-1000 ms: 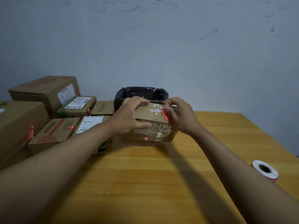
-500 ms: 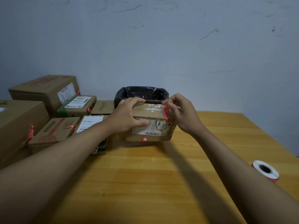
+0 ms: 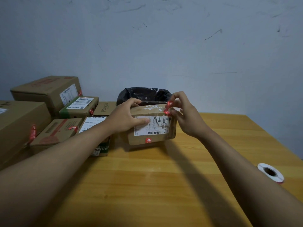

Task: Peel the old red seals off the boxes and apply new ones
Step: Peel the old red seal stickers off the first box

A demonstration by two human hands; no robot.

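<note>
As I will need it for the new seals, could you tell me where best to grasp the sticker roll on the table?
Probably pinch the sticker roll across its outer rim from above: it lies flat near the right edge of the table, hole upward, beside the right forearm.

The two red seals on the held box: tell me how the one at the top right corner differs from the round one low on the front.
The corner seal is pinched by the right hand and lifted partly off the box; the round seal lies flat, untouched. The corner seal looks crumpled and folded; the round seal is a smooth disc. Both are red with white print and sit on the same box, which the left hand steadies.
</note>
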